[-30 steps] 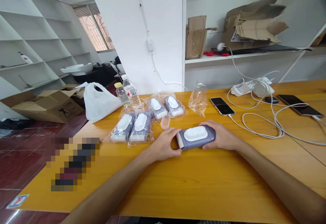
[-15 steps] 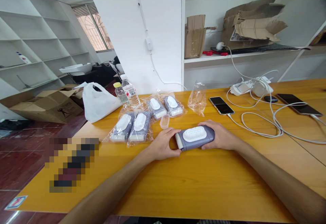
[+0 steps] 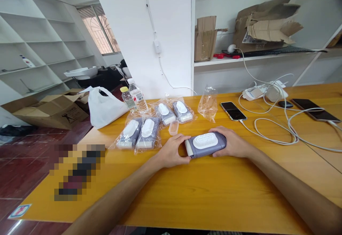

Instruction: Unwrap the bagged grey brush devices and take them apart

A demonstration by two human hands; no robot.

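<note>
A purple-grey brush block (image 3: 211, 148) with a white bristle pad on top lies on the orange wooden table (image 3: 203, 192). My left hand (image 3: 171, 152) grips its left end, fingers curled round the white roller edge. My right hand (image 3: 233, 143) wraps round its right end. Just behind the left hand stands a small clear plastic cap (image 3: 173, 127). Several identical brushes in clear bags (image 3: 148, 131) lie to the left and behind. An empty clear bag (image 3: 208, 103) stands crumpled beyond the brush.
Two water bottles (image 3: 135, 97) and a white plastic bag (image 3: 104, 107) sit at the table's back left. A phone (image 3: 233, 111) on a white cable, a power strip (image 3: 263, 91) and more phones (image 3: 315, 109) lie to the right. Cardboard boxes (image 3: 50, 110) rest on the floor at left.
Both hands stay on the brush; only the view has shifted slightly.
</note>
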